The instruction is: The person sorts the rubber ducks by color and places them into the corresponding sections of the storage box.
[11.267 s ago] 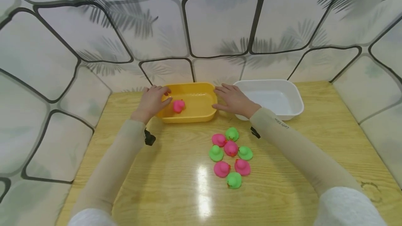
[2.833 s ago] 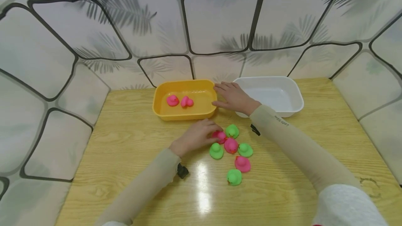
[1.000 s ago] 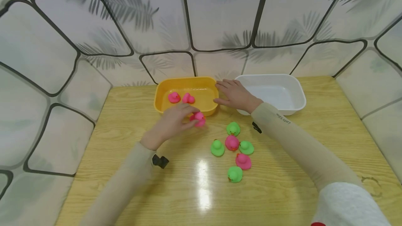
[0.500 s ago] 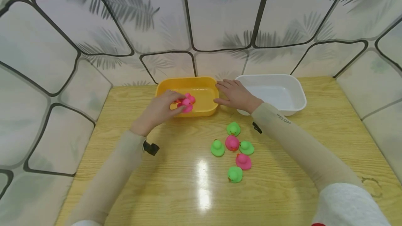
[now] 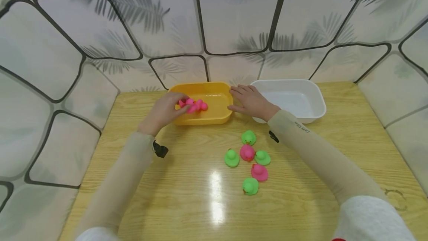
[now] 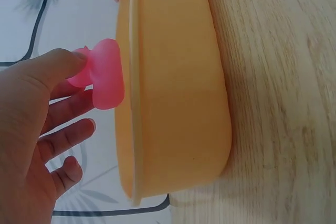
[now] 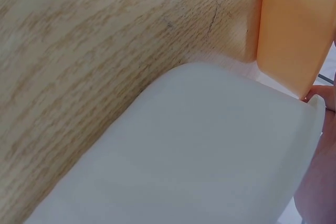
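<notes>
Pink toy duck [image 6: 109, 80], pinched by the head in left hand [image 5: 162, 111]; probably light, soft, best squeezed gently there; right hand [image 5: 250, 101] outstretched, unclenched, at yellow tub [image 5: 219, 105].

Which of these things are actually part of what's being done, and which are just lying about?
Seemingly in use:
pink duck, pinched by the left hand
yellow tray, right hand at its rim
another pink duck inside it

Seemingly just lying about:
four green ducks
two loose pink ducks
white tray
</notes>
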A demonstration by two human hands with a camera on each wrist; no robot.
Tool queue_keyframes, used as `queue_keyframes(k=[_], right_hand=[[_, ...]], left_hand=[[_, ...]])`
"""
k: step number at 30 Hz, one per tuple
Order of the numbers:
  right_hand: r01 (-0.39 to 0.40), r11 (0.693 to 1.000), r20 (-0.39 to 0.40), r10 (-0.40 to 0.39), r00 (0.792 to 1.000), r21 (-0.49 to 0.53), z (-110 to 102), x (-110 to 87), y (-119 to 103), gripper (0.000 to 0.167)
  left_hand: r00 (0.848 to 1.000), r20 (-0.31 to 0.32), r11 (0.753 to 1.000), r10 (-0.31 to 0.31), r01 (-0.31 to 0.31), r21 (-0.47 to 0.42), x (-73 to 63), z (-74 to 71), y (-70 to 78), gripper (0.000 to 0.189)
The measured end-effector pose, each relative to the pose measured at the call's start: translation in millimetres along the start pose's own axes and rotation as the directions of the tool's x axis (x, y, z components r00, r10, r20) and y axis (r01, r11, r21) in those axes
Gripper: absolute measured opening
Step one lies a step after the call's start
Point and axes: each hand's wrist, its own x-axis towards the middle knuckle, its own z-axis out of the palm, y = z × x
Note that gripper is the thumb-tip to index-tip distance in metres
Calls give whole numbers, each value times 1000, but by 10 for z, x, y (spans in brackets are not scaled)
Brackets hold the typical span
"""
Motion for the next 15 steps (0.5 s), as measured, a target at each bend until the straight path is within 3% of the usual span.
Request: queue_keyframes(k=[7,15], right_hand=[[-4,1000,3,4,1000,5,-16,-14,-18,75],[-1,1000,-3,1,1000,2,-12,-15,-12,74]], left_hand=[[999,19,999,-42,42,13,5,51,-93,29],[999,18,999,-31,31,18,-56,73,-151,30]])
